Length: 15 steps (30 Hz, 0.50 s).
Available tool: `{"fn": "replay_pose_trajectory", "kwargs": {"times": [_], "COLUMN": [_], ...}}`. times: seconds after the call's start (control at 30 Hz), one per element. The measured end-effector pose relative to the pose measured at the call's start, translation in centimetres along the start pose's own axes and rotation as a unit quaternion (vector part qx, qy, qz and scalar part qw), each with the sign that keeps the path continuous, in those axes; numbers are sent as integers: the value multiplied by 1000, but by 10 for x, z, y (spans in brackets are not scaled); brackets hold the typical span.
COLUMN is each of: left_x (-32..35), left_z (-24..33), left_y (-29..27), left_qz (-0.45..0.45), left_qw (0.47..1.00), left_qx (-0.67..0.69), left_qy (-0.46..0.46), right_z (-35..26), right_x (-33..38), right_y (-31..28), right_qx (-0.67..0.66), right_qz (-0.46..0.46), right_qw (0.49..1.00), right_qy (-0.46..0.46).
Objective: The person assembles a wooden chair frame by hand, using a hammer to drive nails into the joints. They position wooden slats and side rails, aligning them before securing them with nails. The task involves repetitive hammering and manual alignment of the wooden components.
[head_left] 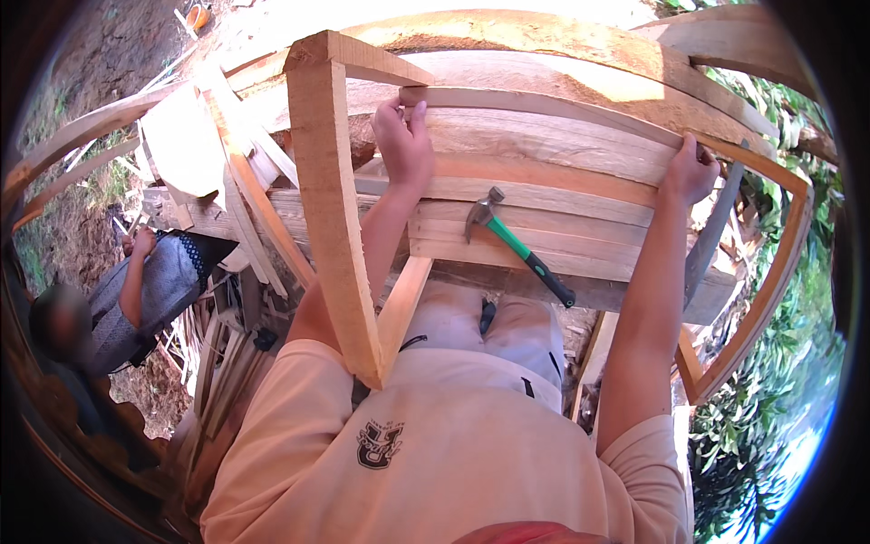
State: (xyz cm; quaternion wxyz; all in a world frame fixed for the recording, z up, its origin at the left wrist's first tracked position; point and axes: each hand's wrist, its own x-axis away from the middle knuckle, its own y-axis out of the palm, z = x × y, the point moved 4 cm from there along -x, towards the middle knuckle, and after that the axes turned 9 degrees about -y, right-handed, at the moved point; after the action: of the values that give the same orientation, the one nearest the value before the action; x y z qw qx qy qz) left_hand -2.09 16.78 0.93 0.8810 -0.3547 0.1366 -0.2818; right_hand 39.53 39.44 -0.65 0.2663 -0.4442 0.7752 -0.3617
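A thin wooden strip (544,104) runs across the far side of a row of light planks (544,145). My left hand (403,145) pinches its left end between thumb and fingers, beside the upright wooden frame (331,190). At the other end my right hand (691,172) is closed on the strip, with the fingers curled. Between my arms a claw hammer (521,245) with a green and black handle lies on the planks, its head to the upper left. Neither hand touches it.
The wooden frame rises between my left arm and the left side. A long grey blade-like piece (714,231) leans right of my right hand, near a curved wooden frame (770,299). Another person (145,290) sits at the left among scrap wood (217,363). Green plants (761,408) grow at right.
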Motion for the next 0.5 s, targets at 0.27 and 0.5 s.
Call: {"fn": "replay_pose_trajectory", "kwargs": {"times": [0.27, 0.5], "left_x": [-3, -2], "left_z": [-3, 4], "left_y": [0, -3], "left_qz": [-6, 20], "left_qw": [999, 994], "left_qx": [21, 107], "left_qy": [-32, -11], "right_z": [-9, -15], "right_x": [0, 6], "right_y": [1, -3], "right_qx": [-22, 1], "right_qz": [-7, -7], "right_qw": [1000, 1000], "right_qy": [0, -2]}}
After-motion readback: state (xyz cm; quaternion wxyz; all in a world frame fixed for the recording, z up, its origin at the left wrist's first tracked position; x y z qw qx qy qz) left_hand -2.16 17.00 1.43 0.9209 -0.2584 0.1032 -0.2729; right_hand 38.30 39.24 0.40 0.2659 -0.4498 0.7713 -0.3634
